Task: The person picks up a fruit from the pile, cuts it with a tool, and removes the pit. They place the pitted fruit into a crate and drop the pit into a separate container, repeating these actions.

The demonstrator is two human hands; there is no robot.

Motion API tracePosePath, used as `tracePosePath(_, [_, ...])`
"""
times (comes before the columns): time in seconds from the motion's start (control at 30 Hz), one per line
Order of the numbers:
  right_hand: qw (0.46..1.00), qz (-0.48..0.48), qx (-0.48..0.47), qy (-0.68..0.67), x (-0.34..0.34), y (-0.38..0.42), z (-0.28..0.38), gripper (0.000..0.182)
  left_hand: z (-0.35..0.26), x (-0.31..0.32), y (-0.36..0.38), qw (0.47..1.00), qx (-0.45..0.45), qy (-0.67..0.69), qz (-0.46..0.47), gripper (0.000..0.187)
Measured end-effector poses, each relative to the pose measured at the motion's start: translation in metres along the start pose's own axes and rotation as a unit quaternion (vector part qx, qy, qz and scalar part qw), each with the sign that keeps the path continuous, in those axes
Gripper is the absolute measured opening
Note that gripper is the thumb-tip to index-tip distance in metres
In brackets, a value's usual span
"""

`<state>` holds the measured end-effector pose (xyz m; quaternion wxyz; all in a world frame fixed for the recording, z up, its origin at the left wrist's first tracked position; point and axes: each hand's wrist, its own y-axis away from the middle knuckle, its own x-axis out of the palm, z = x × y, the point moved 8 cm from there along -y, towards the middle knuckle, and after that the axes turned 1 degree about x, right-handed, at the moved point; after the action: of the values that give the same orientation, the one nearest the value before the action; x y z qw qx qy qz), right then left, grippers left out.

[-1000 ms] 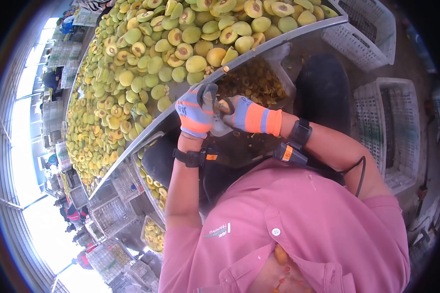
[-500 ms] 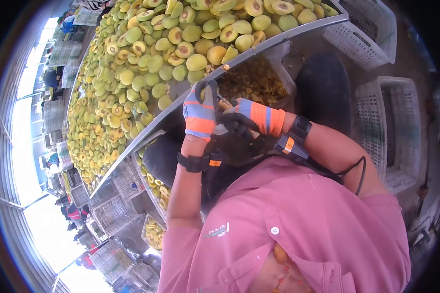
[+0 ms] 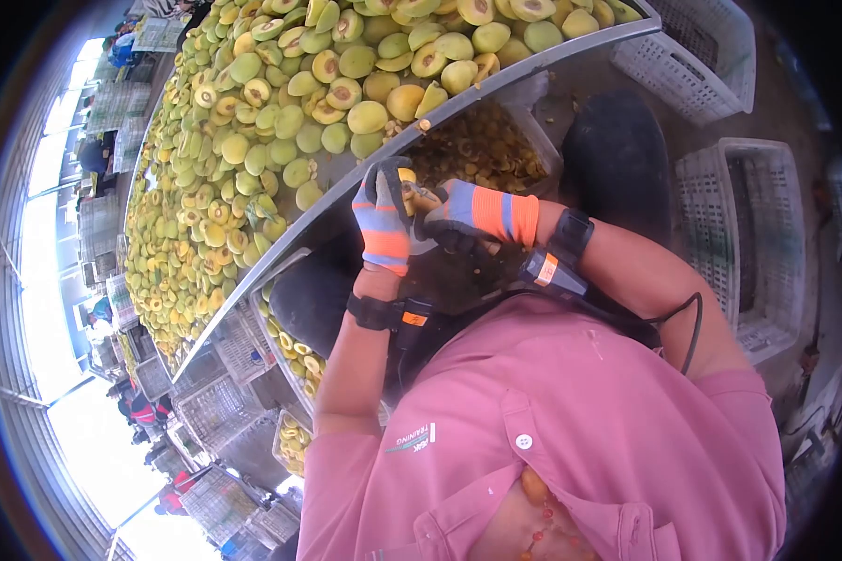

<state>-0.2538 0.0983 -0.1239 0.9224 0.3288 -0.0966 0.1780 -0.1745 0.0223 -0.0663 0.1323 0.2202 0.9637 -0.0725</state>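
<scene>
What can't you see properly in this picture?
All in the head view:
Yellow piece at the left hand: partly covered by fingers, so its whole shape is hidden.
What the right hand may hold: hidden by its dark fingers, and blurry.
Fruit heap: cut off by the top edge.
Far-off people: too small and blurry to tell what they're doing.

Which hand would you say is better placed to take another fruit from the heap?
Probably the left hand, once free of its yellow piece: it is close to the metal rim, nearer the heaped fruit than the right hand.
</scene>
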Motion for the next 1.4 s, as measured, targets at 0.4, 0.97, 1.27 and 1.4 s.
tracePosePath(0.4, [0.95, 0.167, -0.244, -0.097, 0.017, 0.009, 0.003, 0.013, -0.029, 0.001, 0.003, 0.971, 0.114, -0.199, 0.073, 0.017])
tracePosePath(0.97, [0.902, 0.277, -0.107, -0.314, 0.031, 0.027, -0.003, 0.021, -0.031, 0.017, 0.004, 0.988, -0.036, 0.059, 0.137, 0.024])
tracePosePath(1.27, [0.861, 0.322, -0.075, -0.386, 0.041, 0.057, 0.017, 0.017, -0.015, 0.001, 0.012, 0.991, -0.022, 0.133, 0.018, 0.037])
tracePosePath(1.4, [0.943, -0.058, -0.076, -0.318, -0.028, -0.008, -0.023, 0.017, 0.036, -0.018, 0.032, 0.882, -0.258, 0.37, -0.136, 0.036])
